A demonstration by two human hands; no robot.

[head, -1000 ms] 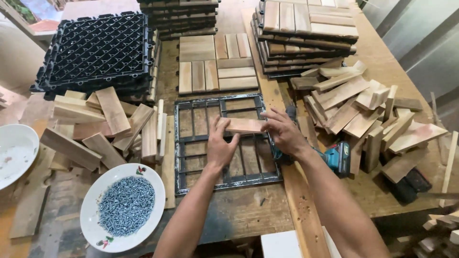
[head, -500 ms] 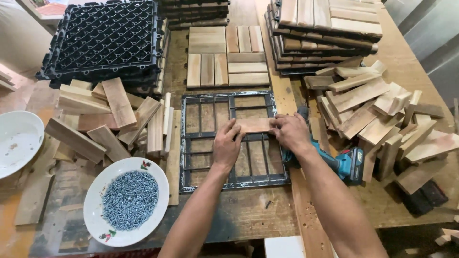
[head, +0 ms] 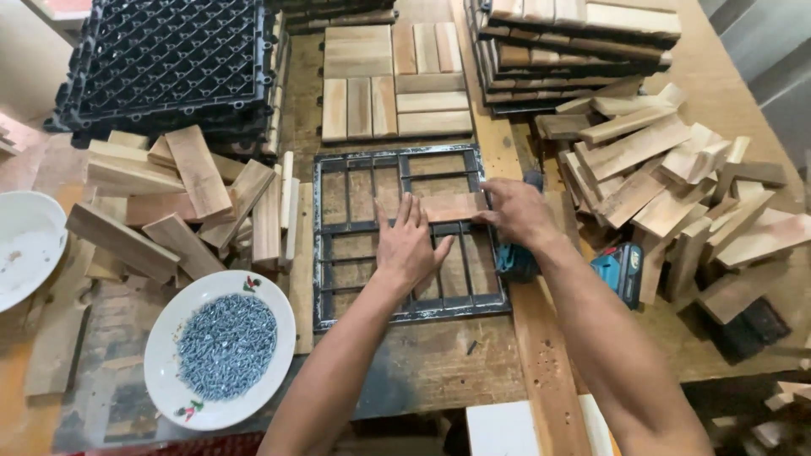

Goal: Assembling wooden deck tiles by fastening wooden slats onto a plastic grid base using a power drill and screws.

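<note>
Slats of pale wood fill the head view, the only one we have, and one short wooden slat (head: 454,206) lies across the middle of the black metal frame (head: 405,232) at the centre of the picture. We have our left hand (head: 408,243) spread flat, fingers fanned, pressing on the slat's left end and the frame bars under it. Our right hand (head: 515,213) pinches the slat's right end between thumb and fingers. We judge the slat light, stiff and dry, rough enough not to slip, and best taken by its two short ends as we have it now. The frame looks rigid and heavier.

Just right of the frame, partly under our right wrist, a teal power driver (head: 621,270) lies on the surface (head: 431,355), a worn, stained wooden top. At lower left a white plate of small screws (head: 221,346) sits near a pile of loose slats (head: 169,203). A second heap of offcuts (head: 667,186) spreads at right. Black plastic grid bases (head: 165,59) are stacked at upper left, a finished wooden tile (head: 395,80) lies at top centre, and stacked tiles (head: 574,42) stand at upper right. Of the room we see little more than a strip of floor at the far right.
</note>
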